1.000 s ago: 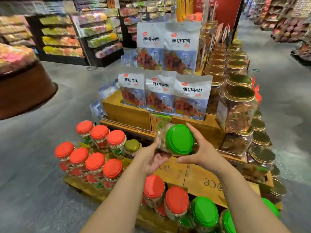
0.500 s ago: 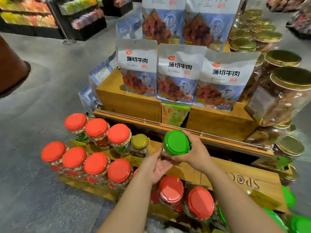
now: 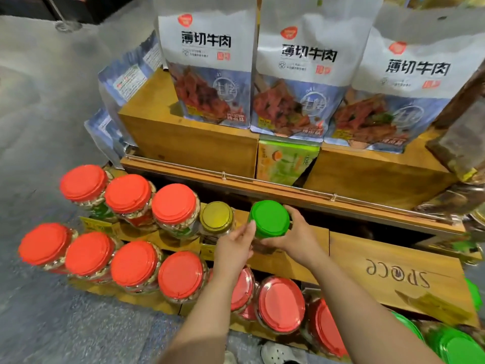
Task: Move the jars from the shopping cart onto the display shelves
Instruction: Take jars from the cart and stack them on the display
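Note:
A clear jar with a green lid stands upright on the wooden middle step of the display, just right of a small gold-lidded jar. Both my hands wrap around it: my left hand on its left side, my right hand around its right and front. The jar's body is mostly hidden by my fingers. Whether its base rests on the wood, I cannot tell.
Several red-lidded jars fill the steps to the left and below. Green-lidded jars sit at the bottom right. Bags of sliced beef stand on wooden boxes above, behind a rail. Grey floor lies to the left.
The green-lidded jar has come down from mid-air, tilted, to upright beside the gold-lidded jar on the middle step. My view has moved closer and lower.

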A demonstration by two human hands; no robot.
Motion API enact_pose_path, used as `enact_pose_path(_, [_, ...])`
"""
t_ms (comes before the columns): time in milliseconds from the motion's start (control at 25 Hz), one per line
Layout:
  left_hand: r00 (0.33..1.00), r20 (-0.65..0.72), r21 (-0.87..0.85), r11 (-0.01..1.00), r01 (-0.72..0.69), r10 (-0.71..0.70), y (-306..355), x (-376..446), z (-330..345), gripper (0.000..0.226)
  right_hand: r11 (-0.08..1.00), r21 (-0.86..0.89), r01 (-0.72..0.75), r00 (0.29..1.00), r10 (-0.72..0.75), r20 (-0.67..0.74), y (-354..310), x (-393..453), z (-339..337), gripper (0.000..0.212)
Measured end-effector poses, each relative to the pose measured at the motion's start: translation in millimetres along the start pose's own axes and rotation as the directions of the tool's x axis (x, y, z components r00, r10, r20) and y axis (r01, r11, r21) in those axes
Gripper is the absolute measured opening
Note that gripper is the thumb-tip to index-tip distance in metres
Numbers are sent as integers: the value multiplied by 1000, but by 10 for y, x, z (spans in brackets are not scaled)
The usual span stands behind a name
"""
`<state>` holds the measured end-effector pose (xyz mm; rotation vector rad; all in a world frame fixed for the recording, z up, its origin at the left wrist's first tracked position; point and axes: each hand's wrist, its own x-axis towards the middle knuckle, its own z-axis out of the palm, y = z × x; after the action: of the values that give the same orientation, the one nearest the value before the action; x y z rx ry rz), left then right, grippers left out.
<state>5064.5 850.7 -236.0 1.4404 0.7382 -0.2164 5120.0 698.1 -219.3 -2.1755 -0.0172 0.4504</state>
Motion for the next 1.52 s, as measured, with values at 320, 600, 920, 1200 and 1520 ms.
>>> enact_pose_path(320, [982, -122, 326, 940, -95, 141, -325, 401, 30, 31, 1000, 6, -26, 999, 26, 45, 330, 360, 410, 88])
enact_pose_path(600, [974, -218, 371, 928, 29, 56, -434, 560, 28, 58, 994, 74, -80, 993, 73, 88, 470, 482, 580, 110])
enact_pose_path(920, [975, -223, 429, 898, 96, 2, -250, 519, -63, 52, 996, -72, -60, 987, 70, 143, 387, 541, 603, 116])
enact_pose_path(1200, [957, 52, 679, 693, -243, 284, 371, 10, 117, 50, 969, 62, -240, 963, 245, -112, 243, -220, -127, 79])
enact_pose_path(1520, [699, 624, 471, 545, -694, 351, 987, -1565, 1449, 49, 919, 205, -338, 808, 395, -437, 347, -2376, -1585, 37])
